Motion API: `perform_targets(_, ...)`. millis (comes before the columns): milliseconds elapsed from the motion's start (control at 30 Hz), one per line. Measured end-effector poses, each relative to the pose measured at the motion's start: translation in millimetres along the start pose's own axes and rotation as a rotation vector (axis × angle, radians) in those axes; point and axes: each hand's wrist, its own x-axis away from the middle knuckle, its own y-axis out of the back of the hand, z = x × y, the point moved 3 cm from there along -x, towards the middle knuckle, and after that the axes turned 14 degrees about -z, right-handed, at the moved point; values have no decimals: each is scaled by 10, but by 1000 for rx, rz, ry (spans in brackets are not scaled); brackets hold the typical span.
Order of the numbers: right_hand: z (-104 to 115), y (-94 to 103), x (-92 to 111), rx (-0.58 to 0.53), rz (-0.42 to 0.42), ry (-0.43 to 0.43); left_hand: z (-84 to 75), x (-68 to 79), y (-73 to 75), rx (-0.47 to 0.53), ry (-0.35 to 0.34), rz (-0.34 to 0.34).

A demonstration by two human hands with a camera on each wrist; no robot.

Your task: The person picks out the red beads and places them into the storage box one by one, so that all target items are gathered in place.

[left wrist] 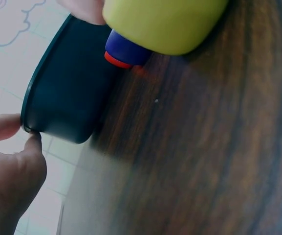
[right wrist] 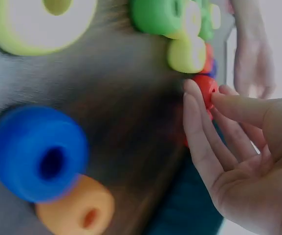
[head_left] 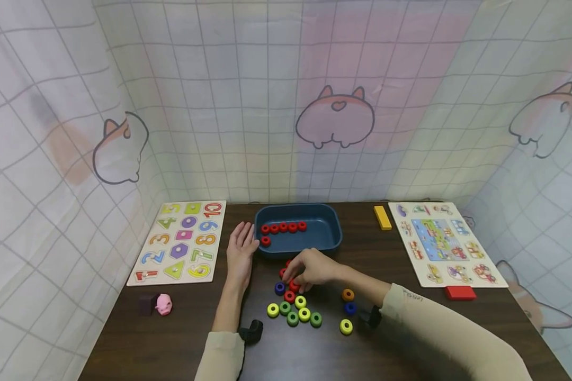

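Note:
My left hand (head_left: pixel 240 254) rests against the left end of a dark blue plastic tray (head_left: pixel 310 252), fingers fairly straight, thumb touching its near corner. In the left wrist view, the thumb and a finger meet the tray's rim (left wrist: pixel 25 110). Just in front of the tray, my right hand (head_left: pixel 313 267) pinches a red bead (right wrist: pixel 206 89) between thumb and fingers. Other red beads (head_left: pixel 289 297) lie under and around that hand, partly hidden by it. Inside the tray, several red beads (head_left: pixel 283 227) form a row along the back, with another in front at the left.
Yellow beads (head_left: pixel 273 310), green beads (head_left: pixel 316 319) and a blue bead (head_left: pixel 279 288) lie nearer me. An orange bead (head_left: pixel 347 295) sits by my right forearm. Puzzle boards (head_left: pixel 178 243) flank the tray. A pink pig figure (head_left: pixel 164 304), yellow block (head_left: pixel 382 218) and red block (head_left: pixel 460 292) stand outward.

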Motion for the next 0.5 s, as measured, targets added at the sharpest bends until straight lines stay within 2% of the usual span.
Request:
perform_targets(133, 193, 156, -72, -66, 11, -18, -12, 7, -12, 7, -10, 13)
perform_targets(267, 397, 340, -240, -108, 3, -9, -25, 6, -24, -2, -9, 15)
perform_targets(400, 461, 451, -484, -133, -35, -54, -29, 9, -23, -8, 2, 9)
perform_targets(500, 417, 484, -686, -122, -87, -110, -24, 14, -16, -1, 6, 7)
